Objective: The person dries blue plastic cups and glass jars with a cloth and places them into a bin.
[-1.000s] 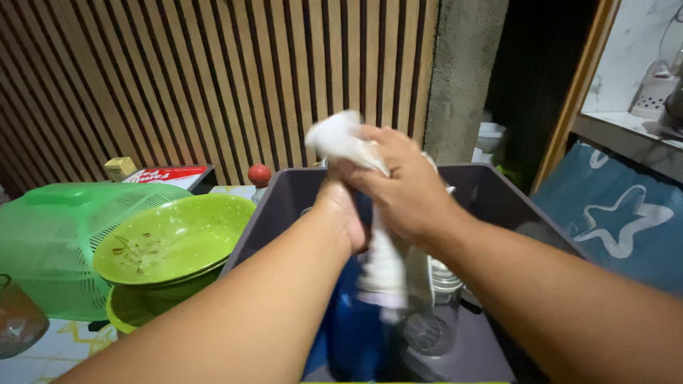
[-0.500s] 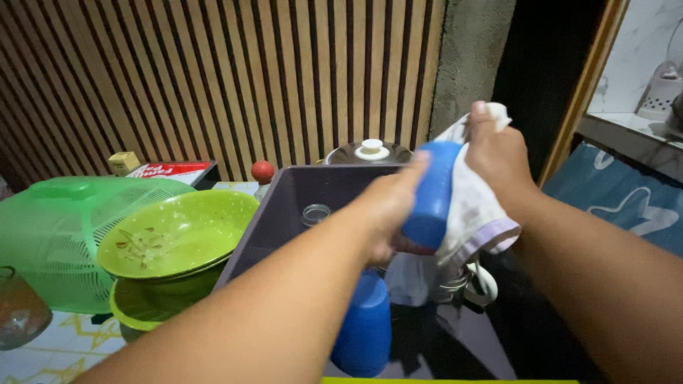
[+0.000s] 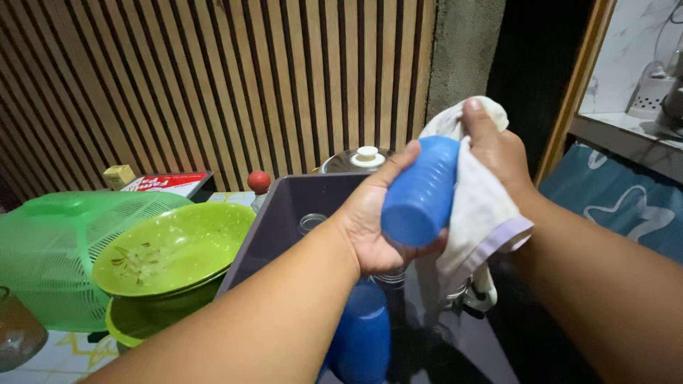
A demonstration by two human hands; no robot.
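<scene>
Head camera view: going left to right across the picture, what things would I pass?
Green mesh cover → green bowl → red ball → left hand → blue cup → white cloth → blue star-patterned cloth.

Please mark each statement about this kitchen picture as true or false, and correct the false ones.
1. The left hand holds a blue cup. True.
2. The right hand holds a sponge. False: it holds a white cloth against the cup.
3. The green bowl sits inside the dark tub. False: it sits to the left of the tub, outside it.
4. A second blue cup is in the tub, below the hands. True.
5. The green basket is right of the tub. False: it is far left.
</scene>
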